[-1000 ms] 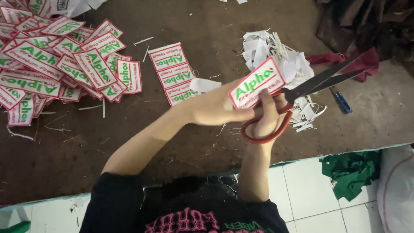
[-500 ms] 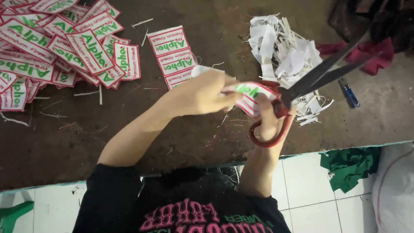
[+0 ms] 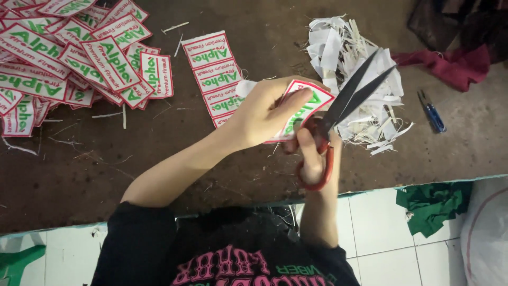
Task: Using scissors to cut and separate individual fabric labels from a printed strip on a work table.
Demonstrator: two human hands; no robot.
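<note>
My left hand (image 3: 264, 114) has its grip closed on a white label (image 3: 304, 108) with a red border and green lettering, thumb on top and fingers curled underneath, holding it just above the brown desk (image 3: 159, 169). My right hand (image 3: 312, 151) has its fingers through the red loops of a pair of scissors (image 3: 344, 106), gripping them tight; the dark blades stand partly apart and point up and away to the right, with the label's right edge at their base. Whether the blades are actually biting into the label I cannot quite tell, since my thumb and the label cover that spot.

Behind the blades lies a heap of white trimmings (image 3: 354, 69). A strip of uncut labels (image 3: 214, 77) lies flat just beyond my left hand, and a big loose pile of cut labels (image 3: 69, 58) fills the far left corner. Small blue snips (image 3: 433, 112) lie to the right, near a crumpled red cloth (image 3: 455, 63). Green cloth (image 3: 434, 204) sits on the tiled floor below the desk edge.
</note>
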